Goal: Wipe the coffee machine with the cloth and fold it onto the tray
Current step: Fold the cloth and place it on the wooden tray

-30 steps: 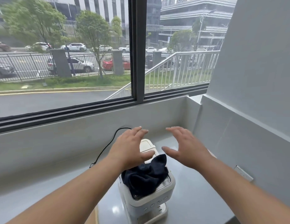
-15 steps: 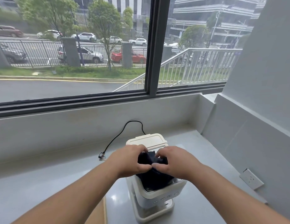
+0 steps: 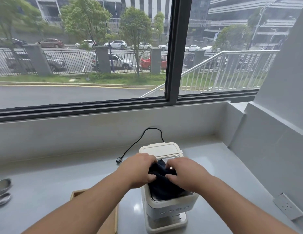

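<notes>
A white coffee machine (image 3: 166,210) stands on the grey counter, front buttons facing me. A dark navy cloth (image 3: 162,186) lies bunched on its top. My left hand (image 3: 137,169) grips the cloth's left side and my right hand (image 3: 184,173) grips its right side, both pressing it on the machine's top. A wooden tray (image 3: 76,194) lies left of the machine, mostly hidden under my left forearm.
A black power cord (image 3: 140,141) runs from behind the machine to a plug lying on the counter. Metal items (image 3: 2,191) sit at the far left edge. A wall socket (image 3: 288,208) is on the right wall. A window ledge runs behind.
My hands came down from hovering open above the machine and closed on the cloth. The camera view tilted down, bringing the tray and metal items into sight.
</notes>
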{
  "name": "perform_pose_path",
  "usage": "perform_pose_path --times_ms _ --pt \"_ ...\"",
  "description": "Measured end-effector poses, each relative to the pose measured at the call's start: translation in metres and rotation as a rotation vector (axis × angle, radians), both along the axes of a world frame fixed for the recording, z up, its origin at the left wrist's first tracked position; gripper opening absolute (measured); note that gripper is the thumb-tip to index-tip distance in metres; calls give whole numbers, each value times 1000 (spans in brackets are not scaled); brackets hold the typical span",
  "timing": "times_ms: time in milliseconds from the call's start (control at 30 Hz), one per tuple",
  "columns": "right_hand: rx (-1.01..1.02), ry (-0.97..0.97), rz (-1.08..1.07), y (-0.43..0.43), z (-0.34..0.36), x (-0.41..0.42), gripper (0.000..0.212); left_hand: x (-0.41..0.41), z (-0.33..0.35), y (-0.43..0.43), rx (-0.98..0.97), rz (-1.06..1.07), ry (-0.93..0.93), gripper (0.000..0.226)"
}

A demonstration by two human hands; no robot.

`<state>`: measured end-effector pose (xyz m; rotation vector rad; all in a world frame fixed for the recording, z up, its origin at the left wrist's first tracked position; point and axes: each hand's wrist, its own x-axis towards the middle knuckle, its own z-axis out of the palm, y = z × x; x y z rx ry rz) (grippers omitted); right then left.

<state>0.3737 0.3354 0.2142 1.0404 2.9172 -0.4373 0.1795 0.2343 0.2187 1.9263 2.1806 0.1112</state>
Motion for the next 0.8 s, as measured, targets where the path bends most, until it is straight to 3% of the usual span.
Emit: perform_pose_path --times_ms 200,400,567,700,800 --pt "7 91 17 5 1 5 15 16 8 -6 33 51 70 28" --pt "13 325 59 7 21 7 11 26 16 -11 35 148 -40 66" --pt "-68 508 97 4 45 5 10 30 29 -13 44 183 -158 74" --pt "-110 653 126 6 64 2 2 33 48 -15 159 247 -325 45" --pt "-125 750 117 8 73 -3 3 37 65 -16 286 365 -414 39"
